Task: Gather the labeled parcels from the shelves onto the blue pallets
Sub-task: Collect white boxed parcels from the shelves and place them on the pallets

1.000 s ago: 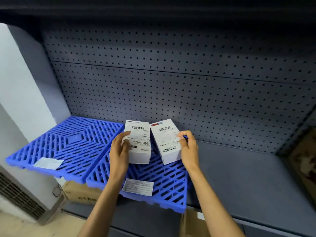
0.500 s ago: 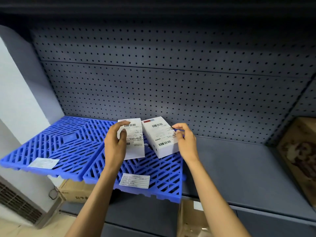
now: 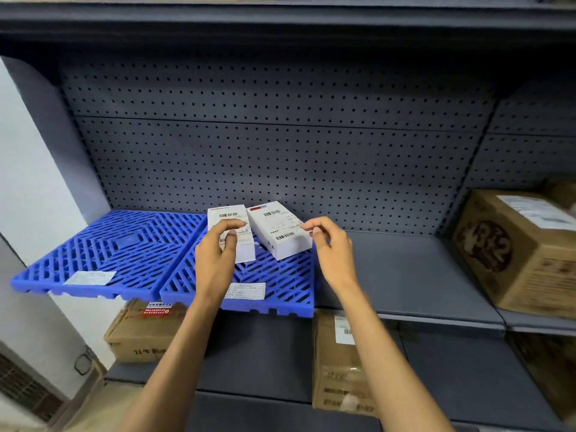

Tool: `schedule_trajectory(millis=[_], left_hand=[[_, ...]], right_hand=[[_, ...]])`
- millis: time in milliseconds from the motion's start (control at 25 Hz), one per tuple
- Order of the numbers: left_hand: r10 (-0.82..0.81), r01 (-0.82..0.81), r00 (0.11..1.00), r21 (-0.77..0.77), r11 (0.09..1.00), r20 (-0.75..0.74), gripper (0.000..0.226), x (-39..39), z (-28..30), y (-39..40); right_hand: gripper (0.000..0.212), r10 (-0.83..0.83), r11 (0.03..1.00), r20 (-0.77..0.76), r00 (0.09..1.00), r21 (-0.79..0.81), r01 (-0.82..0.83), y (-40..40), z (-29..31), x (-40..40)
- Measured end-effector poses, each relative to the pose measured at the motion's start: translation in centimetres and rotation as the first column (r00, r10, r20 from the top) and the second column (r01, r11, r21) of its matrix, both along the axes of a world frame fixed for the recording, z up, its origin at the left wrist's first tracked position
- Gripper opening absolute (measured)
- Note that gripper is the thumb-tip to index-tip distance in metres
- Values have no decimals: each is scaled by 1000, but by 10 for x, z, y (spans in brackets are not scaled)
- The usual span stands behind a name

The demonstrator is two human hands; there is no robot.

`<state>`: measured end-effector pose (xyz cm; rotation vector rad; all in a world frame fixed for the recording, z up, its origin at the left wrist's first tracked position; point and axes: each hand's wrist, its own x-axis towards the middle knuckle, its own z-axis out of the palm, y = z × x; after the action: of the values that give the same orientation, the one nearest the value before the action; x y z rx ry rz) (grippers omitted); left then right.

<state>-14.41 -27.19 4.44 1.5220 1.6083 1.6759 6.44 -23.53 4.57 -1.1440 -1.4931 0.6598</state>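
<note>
Grey pegboard shelving is seen behind both hands. The left hand is held loosely curled just before the left white parcel, gripping nothing; the right hand is likewise relaxed beside the right white parcel. Both parcels are rested on the right blue pallet, adjoined by the left blue pallet. Brown cartons are stored around.
</note>
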Motion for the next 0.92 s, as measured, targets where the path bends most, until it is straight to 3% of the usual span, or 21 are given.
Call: schedule_trajectory(millis=[520,920], left_hand=[[-117,118,993,35,992,-19,24,36,-8,-105],[-240,240,970,-7,971,-25,25,102,-8,-130]], right_hand=[[26,-33,998,10,999,45,33,-127,-4,30],[27,-137,989,-1,991,48,137,-179,-15,93]])
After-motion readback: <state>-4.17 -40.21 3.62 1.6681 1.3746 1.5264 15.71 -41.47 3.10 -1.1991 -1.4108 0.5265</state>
